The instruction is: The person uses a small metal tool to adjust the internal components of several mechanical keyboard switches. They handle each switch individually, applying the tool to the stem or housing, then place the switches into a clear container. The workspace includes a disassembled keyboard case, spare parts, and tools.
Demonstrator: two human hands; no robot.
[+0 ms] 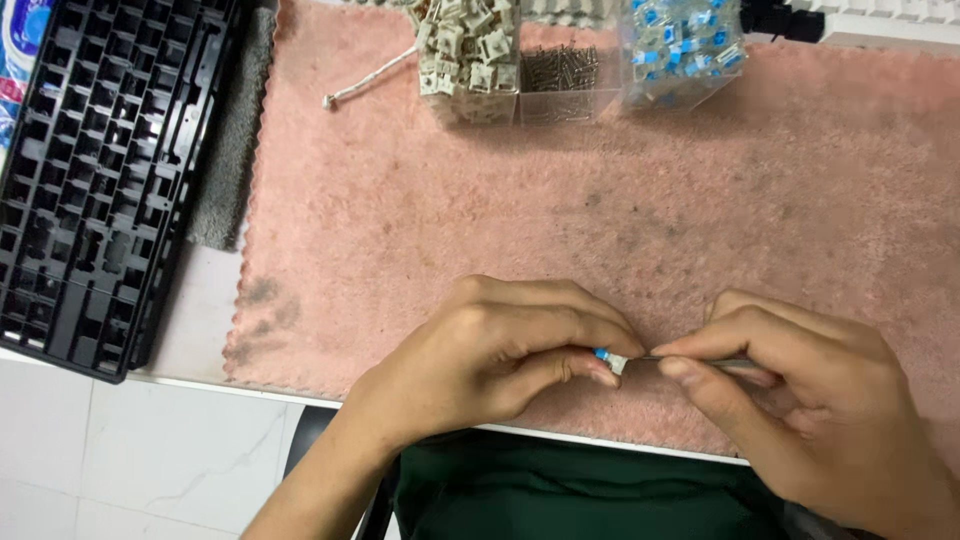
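L hand [500,345] pinches blue-white part [608,359]; R hand [800,390] grips tweezers [700,362], probably; clear bins [575,60] hold parts.

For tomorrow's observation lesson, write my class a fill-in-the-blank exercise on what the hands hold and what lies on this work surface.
1. The left hand pinches a small part with a ____ tip.
2. The right hand holds a thin ____ tool against that part.
3. The cloth under the hands is ____.
4. The black keyboard frame lies on the ____ side of the cloth.

Missing words: blue; metal; pink; left
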